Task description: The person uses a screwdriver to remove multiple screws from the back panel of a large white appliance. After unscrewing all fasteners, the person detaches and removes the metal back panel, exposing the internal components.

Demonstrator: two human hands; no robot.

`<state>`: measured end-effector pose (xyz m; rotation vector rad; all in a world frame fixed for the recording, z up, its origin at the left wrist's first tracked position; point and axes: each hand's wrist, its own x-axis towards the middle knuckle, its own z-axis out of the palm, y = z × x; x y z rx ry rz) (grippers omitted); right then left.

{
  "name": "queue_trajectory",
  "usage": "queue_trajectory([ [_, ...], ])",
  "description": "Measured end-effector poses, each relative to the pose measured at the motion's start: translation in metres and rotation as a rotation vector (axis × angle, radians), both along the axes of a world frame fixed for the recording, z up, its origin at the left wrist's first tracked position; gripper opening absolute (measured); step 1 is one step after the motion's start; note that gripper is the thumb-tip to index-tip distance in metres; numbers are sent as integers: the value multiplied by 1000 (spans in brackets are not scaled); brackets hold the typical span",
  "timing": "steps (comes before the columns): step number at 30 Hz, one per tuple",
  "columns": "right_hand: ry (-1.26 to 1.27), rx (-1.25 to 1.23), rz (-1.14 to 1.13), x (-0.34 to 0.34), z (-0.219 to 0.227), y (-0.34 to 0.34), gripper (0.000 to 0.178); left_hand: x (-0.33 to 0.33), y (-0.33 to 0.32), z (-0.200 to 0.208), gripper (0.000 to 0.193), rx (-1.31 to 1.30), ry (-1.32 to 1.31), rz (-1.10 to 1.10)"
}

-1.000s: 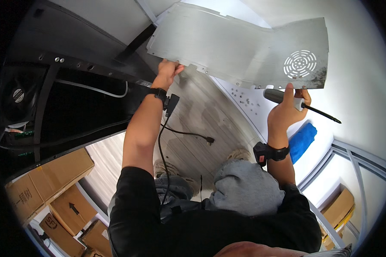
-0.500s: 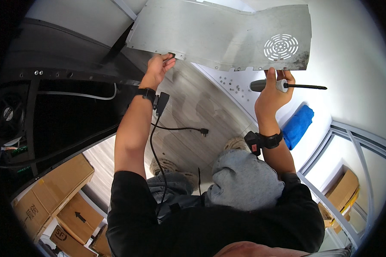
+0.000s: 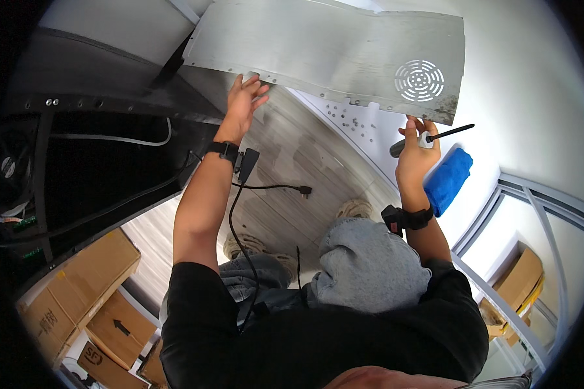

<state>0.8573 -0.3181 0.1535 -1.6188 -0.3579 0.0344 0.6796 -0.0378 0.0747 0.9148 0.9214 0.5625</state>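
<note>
L hand (image 3: 243, 104) fingers spread, tips under the metal panel (image 3: 331, 55) edge, R hand (image 3: 414, 155) clenched on a screwdriver (image 3: 428, 138) just below it; panel looks off its mount, held overhead, loose screws (image 3: 347, 117) on white top, refit pending

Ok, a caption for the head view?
Left hand under a metal panel; right hand grips a screwdriver.

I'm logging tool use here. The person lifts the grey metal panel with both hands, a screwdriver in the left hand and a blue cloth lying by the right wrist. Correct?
Not quite: the screwdriver is in the right hand, not the left. The head view shows the left hand open at the grey metal panel edge, and the blue cloth beside the right wrist.
</note>
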Motion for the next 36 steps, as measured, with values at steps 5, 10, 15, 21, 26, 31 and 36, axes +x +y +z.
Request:
queue_trajectory([
  [5,-95,-119,38,-2,0,-5,35,-1,-4,4,65,48,16,-8],
  [10,-173,-222,107,-7,0,-11,42,-1,-7,3,61,113,65,-25],
  [15,-55,-159,48,-6,0,-11,41,-1,-9,1,56,175,100,-33],
  [21,31,-260,109,-6,8,-15,40,-10,-5,0,57,179,126,-19],
  [26,22,-252,94,12,2,-25,31,-5,-10,-4,55,222,85,-14],
  [31,69,-303,89,14,5,-27,25,-8,-18,-5,50,235,113,20],
  [36,131,-228,96,16,7,-29,17,-6,-39,5,31,219,119,80],
])
